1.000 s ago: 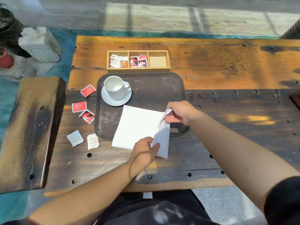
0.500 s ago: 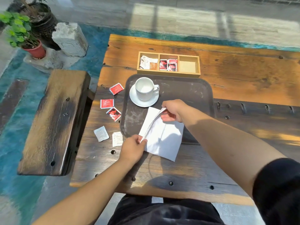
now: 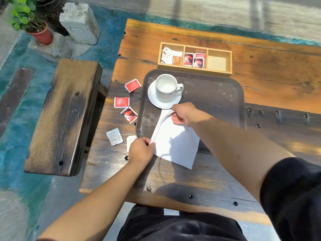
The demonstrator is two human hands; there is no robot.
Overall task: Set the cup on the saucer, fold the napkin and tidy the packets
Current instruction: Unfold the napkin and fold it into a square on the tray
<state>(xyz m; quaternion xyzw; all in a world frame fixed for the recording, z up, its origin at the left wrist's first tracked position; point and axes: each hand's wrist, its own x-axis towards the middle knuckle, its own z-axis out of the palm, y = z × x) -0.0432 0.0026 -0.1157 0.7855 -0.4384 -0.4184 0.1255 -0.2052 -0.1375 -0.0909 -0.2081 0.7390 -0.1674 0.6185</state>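
A white cup (image 3: 165, 86) stands upright on a white saucer (image 3: 157, 101) at the far left of a dark tray (image 3: 217, 94). A white napkin (image 3: 177, 145) lies folded in half, partly on the tray's near edge and partly on the table. My left hand (image 3: 140, 151) pinches its near-left corner. My right hand (image 3: 184, 113) pinches its far corner beside the saucer. Three red packets (image 3: 132, 85) (image 3: 121, 102) (image 3: 129, 114) lie on the table left of the tray. Nearer me are two white packets, one in full view (image 3: 114, 136) and one (image 3: 130, 139) half hidden by my left hand.
A wooden box (image 3: 219, 61) with three compartments sits behind the tray: white packets left, red packets middle, right one empty. A wooden bench (image 3: 64, 115) stands left of the table. A potted plant (image 3: 41, 34) and a stone block (image 3: 79, 21) are on the ground far left.
Both hands carried the napkin's right half over to the left, so it now lies doubled. The camera view shifted, bringing the plant and bench further into sight.
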